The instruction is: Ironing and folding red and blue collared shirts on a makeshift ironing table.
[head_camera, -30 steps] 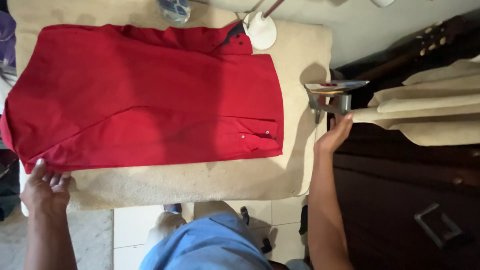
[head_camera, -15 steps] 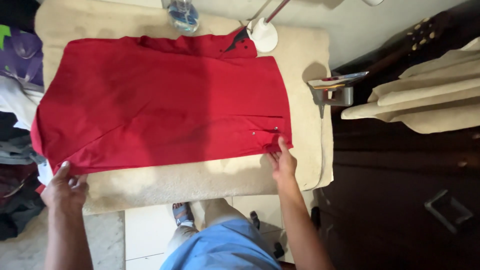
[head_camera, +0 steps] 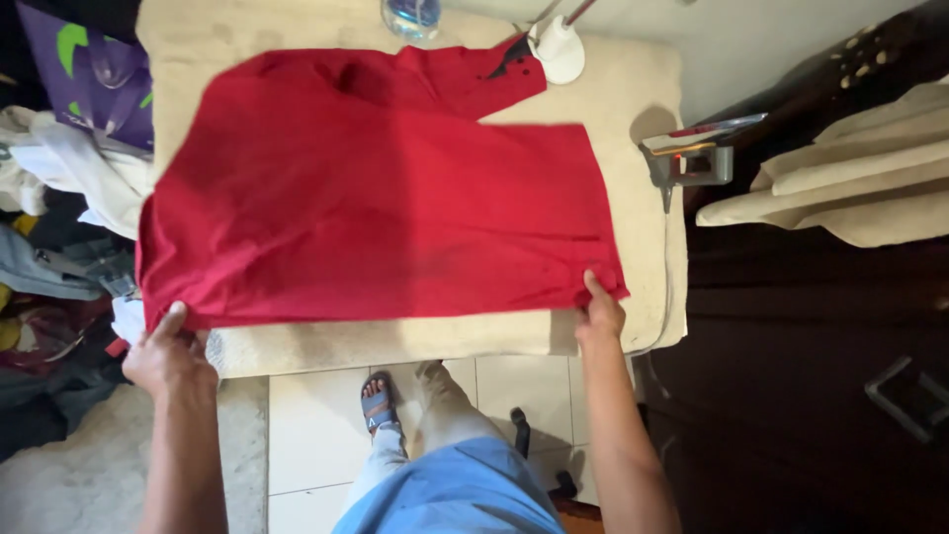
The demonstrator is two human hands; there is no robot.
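Red shirt (head_camera: 386, 198): spread flat across a beige padded board (head_camera: 633, 99), collar end toward 12 o'clock, near hem running straight along the 6 o'clock edge of the board. It covers most of the pad; bare padding shows as a strip at 6 o'clock and a wider band at 3 o'clock.

Left hand (head_camera: 170, 354): at 7 o'clock of the shirt, at its near left corner. Thumb lies on top of the cloth, fingers curl under the hem, pinched closed on the fabric. Forearm runs straight down toward 6 o'clock.

Right hand (head_camera: 600, 314): at 5 o'clock of the shirt, at its near right corner. Thumb presses on top of the hem, fingers tuck beneath, closed on the cloth. Forearm also runs to 6 o'clock, roughly parallel with the other.

Iron (head_camera: 700, 156): grey, stood on end at the 3 o'clock margin of the board, well apart from both hands.

White lamp base (head_camera: 559, 51): at 12 o'clock, touching the collar end.

Clear bottle (head_camera: 412, 17): at 12 o'clock, just beside the lamp base.

Heap of clothes (head_camera: 59, 198): at 9 o'clock, beside the board.

Folded beige cloths (head_camera: 840, 188): at 3 o'clock, beyond the iron, on dark furniture.

Tiled floor (head_camera: 306, 435): at 6 o'clock, with a sandalled foot (head_camera: 378, 405) on it.
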